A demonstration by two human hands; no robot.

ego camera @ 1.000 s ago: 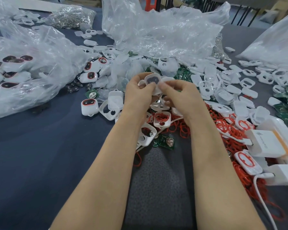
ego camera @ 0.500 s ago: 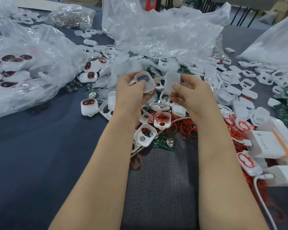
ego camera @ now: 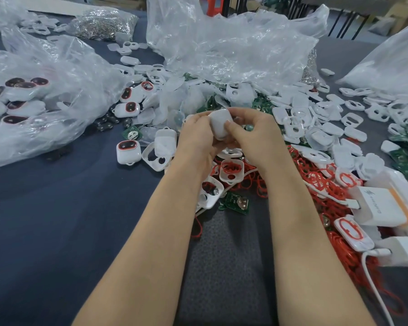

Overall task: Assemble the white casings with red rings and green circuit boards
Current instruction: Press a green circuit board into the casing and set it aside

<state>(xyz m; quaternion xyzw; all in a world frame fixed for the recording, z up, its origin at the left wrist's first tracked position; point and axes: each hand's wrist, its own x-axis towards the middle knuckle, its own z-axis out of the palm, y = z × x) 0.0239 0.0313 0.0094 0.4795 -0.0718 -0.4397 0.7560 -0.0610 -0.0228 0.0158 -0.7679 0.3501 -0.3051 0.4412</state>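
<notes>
Your left hand (ego camera: pixel 196 137) and right hand (ego camera: pixel 252 135) curl their fingers (ego camera: pixel 231 128) round one white casing (ego camera: pixel 219 124), held between them above the table (ego camera: pixel 57 208). Its long axis points roughly away from you, both hands equally near.

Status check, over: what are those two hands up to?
Left hand and right hand both grip one white casing, plain side showing. Held above the parts heap. Nothing blocking.
</notes>
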